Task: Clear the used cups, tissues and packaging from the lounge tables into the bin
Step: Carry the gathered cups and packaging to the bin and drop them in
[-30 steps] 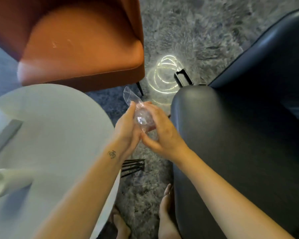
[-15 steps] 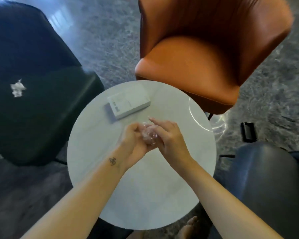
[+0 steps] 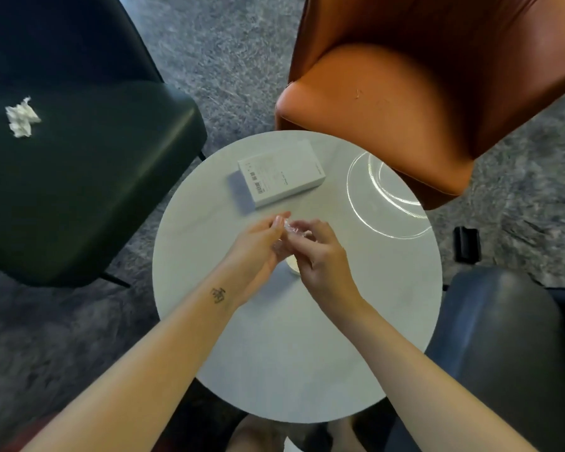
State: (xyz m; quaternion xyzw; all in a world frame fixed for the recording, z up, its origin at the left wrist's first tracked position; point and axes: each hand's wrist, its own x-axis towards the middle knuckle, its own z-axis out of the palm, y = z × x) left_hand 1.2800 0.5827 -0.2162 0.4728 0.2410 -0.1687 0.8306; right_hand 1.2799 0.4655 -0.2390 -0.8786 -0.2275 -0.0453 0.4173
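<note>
**Both hands pinch a clear wrapper over the round table**

Grey carpet (image 3: 229, 60) lies all around. Far to the left of the grip stands a dark chair (image 3: 95, 190), beyond the grip to the right an orange chair (image 3: 405, 109), and near and to the right of it a blue-grey chair (image 3: 503, 353). Directly under the grip is the round white table (image 3: 291, 370).

The left hand (image 3: 258, 246) and right hand (image 3: 320, 256) meet above the table's middle. Their fingertips are closed together on a crumpled clear wrapper (image 3: 292, 227), which is clear of the tabletop.

Just beyond the grip a white box (image 3: 281, 177) lies flat on the table, apart from the fingers. A crumpled tissue (image 3: 22, 117) sits on the dark chair's seat, well to the left. A small black object (image 3: 467, 244) lies on the carpet to the right. Under the hands shows a small pale shape (image 3: 293, 266), mostly hidden, and I cannot tell what it is.
</note>
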